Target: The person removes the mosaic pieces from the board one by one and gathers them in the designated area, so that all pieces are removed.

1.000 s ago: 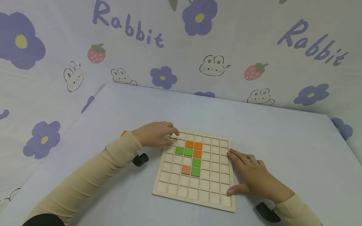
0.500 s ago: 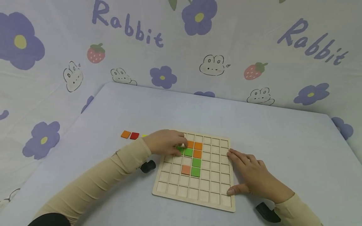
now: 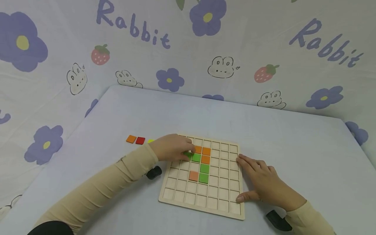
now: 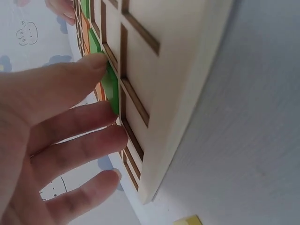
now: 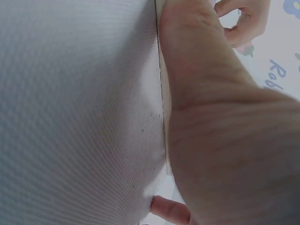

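Observation:
A square wooden grid board (image 3: 217,197) lies on the white table, with several green and orange tiles in its cells. My left hand (image 3: 173,147) reaches over its upper left part. Thumb and index finger pinch the leftmost green tile (image 4: 111,89), partly covered by them; the other fingers stay apart, as the left wrist view shows. Beside that tile sits a second green tile (image 3: 196,157). A paler orange tile (image 3: 193,176) lies lower down. My right hand (image 3: 259,179) rests against the board's right edge, its fingers fairly straight and the thumb on the rim near the front corner.
Left of the board lie a loose orange tile (image 3: 131,139), a red tile (image 3: 140,140) and a yellow tile (image 3: 151,141) partly hidden by the left arm. Dark wrist-worn pieces show under both wrists. A patterned cloth (image 3: 188,49) hangs behind the table.
My left hand has moved right and slightly down, from the board's upper left corner to the leftmost green tile. The loose tiles on the left came into view. My right hand has stayed put.

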`<state>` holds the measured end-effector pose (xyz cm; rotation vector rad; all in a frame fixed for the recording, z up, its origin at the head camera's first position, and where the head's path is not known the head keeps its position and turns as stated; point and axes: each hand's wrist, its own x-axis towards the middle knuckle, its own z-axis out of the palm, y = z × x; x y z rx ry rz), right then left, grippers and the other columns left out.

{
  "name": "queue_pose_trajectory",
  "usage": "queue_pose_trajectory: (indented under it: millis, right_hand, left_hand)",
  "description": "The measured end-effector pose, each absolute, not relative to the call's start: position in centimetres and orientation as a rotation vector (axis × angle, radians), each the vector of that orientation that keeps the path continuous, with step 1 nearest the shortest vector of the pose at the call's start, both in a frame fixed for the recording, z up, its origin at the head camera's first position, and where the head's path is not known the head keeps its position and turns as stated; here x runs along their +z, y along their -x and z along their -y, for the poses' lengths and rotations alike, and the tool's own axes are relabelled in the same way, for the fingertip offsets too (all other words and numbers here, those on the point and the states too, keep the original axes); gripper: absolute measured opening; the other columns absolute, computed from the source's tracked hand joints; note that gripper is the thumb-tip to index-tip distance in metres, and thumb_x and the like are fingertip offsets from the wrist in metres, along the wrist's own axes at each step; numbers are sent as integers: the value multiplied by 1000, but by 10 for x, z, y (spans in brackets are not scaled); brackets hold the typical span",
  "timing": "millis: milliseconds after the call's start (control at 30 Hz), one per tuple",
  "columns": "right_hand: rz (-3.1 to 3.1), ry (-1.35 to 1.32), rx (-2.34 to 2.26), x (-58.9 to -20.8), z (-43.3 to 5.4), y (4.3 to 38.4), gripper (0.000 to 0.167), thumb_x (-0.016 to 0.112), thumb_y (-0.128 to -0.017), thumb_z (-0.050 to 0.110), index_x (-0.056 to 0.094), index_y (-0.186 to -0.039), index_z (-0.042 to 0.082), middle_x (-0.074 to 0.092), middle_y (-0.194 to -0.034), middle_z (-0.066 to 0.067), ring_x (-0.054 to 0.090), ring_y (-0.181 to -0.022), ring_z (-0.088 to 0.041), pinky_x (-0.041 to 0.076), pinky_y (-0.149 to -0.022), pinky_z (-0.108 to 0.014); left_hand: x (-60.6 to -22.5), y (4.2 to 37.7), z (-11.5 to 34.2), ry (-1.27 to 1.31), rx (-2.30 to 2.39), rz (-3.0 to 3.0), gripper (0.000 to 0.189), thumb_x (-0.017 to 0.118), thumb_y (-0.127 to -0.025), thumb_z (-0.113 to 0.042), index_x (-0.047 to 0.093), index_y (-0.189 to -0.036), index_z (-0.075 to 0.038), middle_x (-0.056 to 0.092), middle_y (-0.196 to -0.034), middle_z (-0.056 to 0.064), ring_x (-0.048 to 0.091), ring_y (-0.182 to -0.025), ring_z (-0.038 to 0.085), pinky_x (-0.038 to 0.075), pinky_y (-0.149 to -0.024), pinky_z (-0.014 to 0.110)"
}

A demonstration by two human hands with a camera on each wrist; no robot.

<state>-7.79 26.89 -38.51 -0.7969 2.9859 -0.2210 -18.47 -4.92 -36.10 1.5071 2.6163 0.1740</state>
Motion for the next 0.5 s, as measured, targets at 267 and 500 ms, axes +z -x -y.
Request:
queue_pose_trajectory:
  millis: [267,500]
  right_hand:
    - [-2981,788,-232,-385,-269,79,115,54,-64,82,27,-149,9,31,-152,-11,42,-123,-39,39,-81,-53]
    - [-2987,795,-215,-385,-270,79,115,53,-65,82,27,-149,9,32,-152,-11,42,-123,-39,39,-81,-53]
  left_hand:
    - [-363,184,52,-1647,219,-2618,13,70,-87,-20,70,-99,-17,67,-89,-2,55,-71,10,50,-73,24]
    - [-364,185,56,-1733,247,-2614,11,65,-89,-16,74,-95,-21,60,-80,-4,46,-62,7,42,-60,18]
